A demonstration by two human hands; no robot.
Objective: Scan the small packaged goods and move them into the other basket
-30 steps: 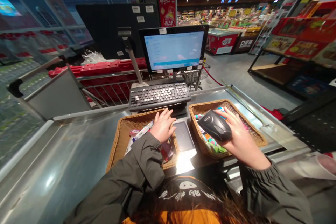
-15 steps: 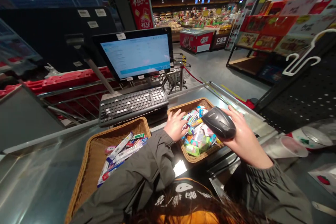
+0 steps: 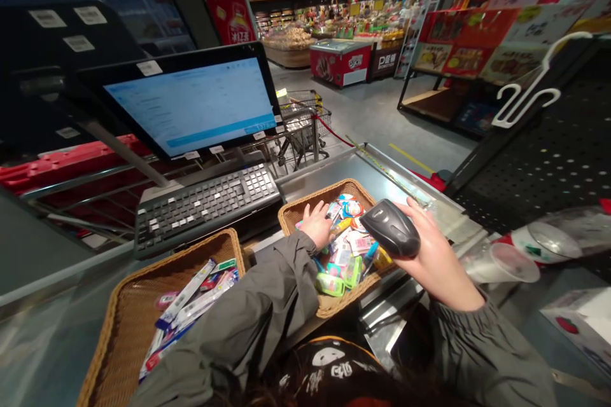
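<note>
My right hand [image 3: 436, 257] is wrapped round a black handheld barcode scanner [image 3: 391, 229], held above the right side of a small wicker basket [image 3: 367, 188]. Small colourful packaged items [image 3: 341, 248] fill this basket, among them a green piece [image 3: 330, 284] near its front corner. My left hand [image 3: 316, 224] is over the basket's left part, fingers spread and fingertips among or just above the items; whether they touch any I cannot tell. To the left, a larger wicker basket [image 3: 117, 331] contains long toothbrush-like packs [image 3: 191, 299], partly covered by my left sleeve.
Behind the baskets stand a black keyboard [image 3: 210, 203] and a lit monitor [image 3: 195, 105]. A metal counter [image 3: 329, 172] runs beneath. On the right are a clear plastic cup [image 3: 510, 262], a white hook [image 3: 520, 102] and a black perforated panel [image 3: 554, 152]. Shopping carts [image 3: 303, 121] stand beyond.
The view has shifted right, so baskets, keyboard and monitor appear further left. My left hand has moved further over the basket's left part. The scanner stays in my right hand.
</note>
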